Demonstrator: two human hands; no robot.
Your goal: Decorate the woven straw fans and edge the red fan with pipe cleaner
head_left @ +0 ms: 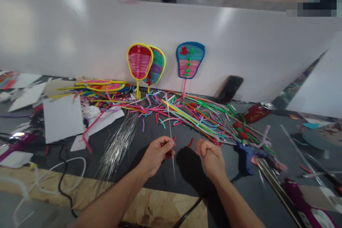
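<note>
My left hand (156,155) pinches a thin, silvery wire (169,117) between thumb and fingers; the wire stands nearly upright, its ends above and below the grip. To the right, apart from the wire, my right hand (212,158) has its fingers curled closed, and whatever may be inside them is hidden. A loose bundle of similar silver wires (117,146) lies left of my left hand. Beyond both hands, colourful pipe cleaners (187,114) are spread in a heap, with short cut pieces among them.
Fan-shaped pipe-cleaner pieces, one pink with yellow edging (140,62) and one blue-edged (190,60), lean on the white partition (240,50). A phone (230,89), red can (258,112) and blue glue gun (246,158) are at right. White cards (62,119) and cables lie left.
</note>
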